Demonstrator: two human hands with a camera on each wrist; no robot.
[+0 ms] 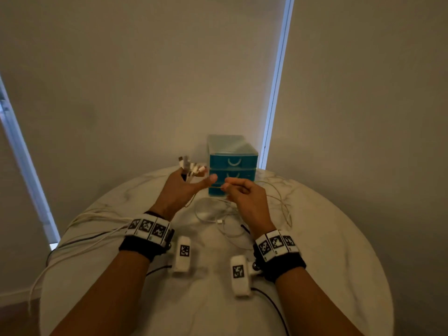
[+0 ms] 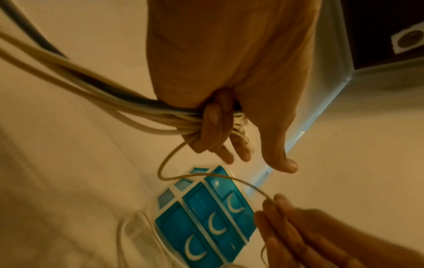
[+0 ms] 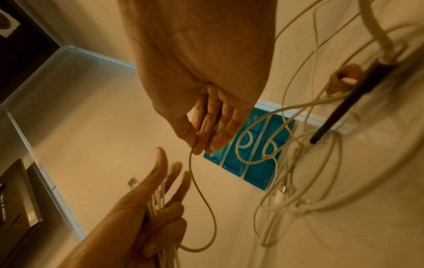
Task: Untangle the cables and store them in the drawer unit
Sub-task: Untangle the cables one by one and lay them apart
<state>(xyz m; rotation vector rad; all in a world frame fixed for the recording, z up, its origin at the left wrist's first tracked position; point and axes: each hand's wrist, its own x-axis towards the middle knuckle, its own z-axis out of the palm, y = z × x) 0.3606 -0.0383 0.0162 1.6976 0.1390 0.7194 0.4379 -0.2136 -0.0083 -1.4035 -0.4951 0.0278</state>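
Observation:
My left hand is raised in front of the blue three-drawer unit. Its lower fingers grip a bundle of white cables, whose plug ends stick up past the fingers; the thumb and forefinger are stretched out. One thin white cable loops from that bundle to my right hand, which pinches it between thumb and fingers just right of the left thumb. All drawers of the unit look closed.
A loose tangle of white cables lies on the round marble table in front of the unit, with a black lead among them. More cables trail off the table's left edge. Window blinds stand close behind.

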